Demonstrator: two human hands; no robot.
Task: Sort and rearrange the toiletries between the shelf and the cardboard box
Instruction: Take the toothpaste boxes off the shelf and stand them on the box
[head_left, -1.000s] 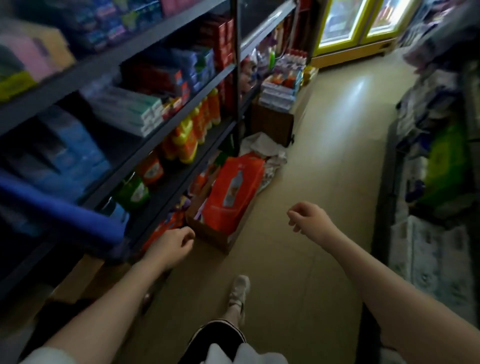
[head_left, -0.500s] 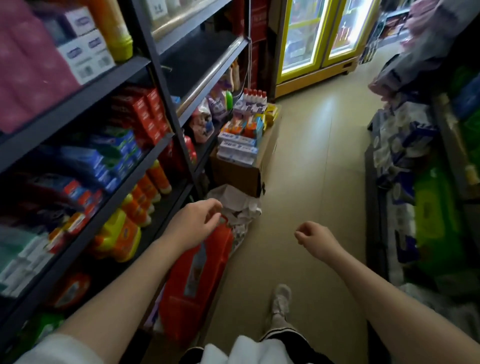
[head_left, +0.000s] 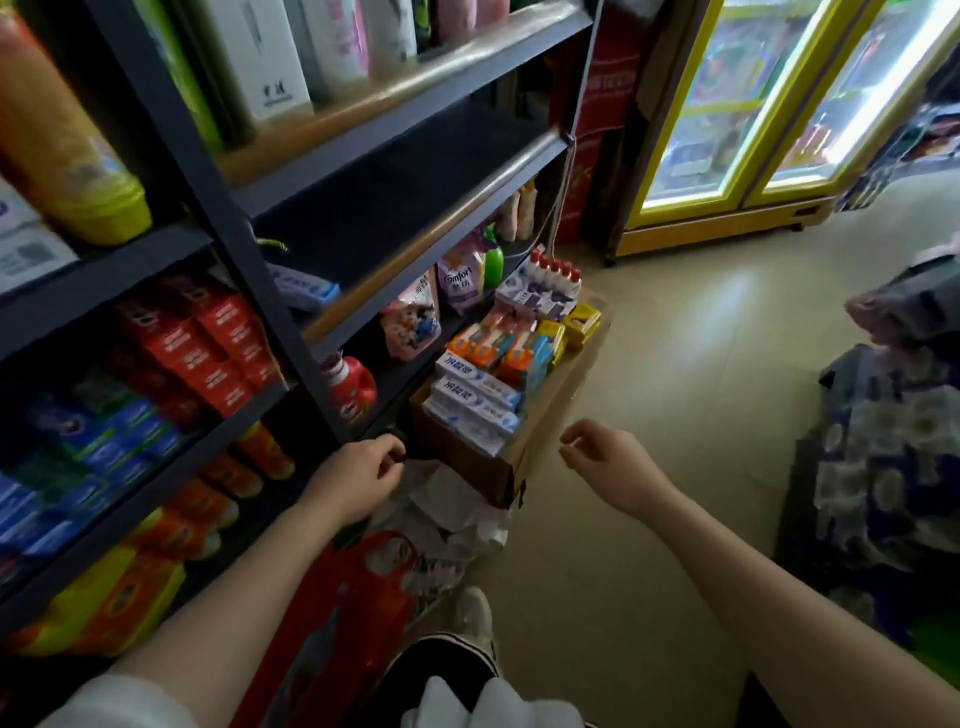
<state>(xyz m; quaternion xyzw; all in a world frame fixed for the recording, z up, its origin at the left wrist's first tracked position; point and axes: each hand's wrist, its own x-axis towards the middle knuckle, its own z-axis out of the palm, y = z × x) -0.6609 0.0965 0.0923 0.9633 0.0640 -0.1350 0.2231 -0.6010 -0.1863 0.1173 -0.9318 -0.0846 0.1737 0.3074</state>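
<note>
Head view: both hands reach out empty, left hand (head_left: 358, 480) and right hand (head_left: 608, 462) with fingers loosely curled, flanking the cardboard box (head_left: 498, 467) of toiletries at frame centre, beside the shelf (head_left: 249, 249).

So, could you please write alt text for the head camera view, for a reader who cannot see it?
Two bare hands, left hand and right hand, reach empty toward an open cardboard box of toothpaste and small toiletries on a shop floor. A dark metal shelf of bottles and boxed goods stands to the left, and lit yellow fridges stand behind.
</note>
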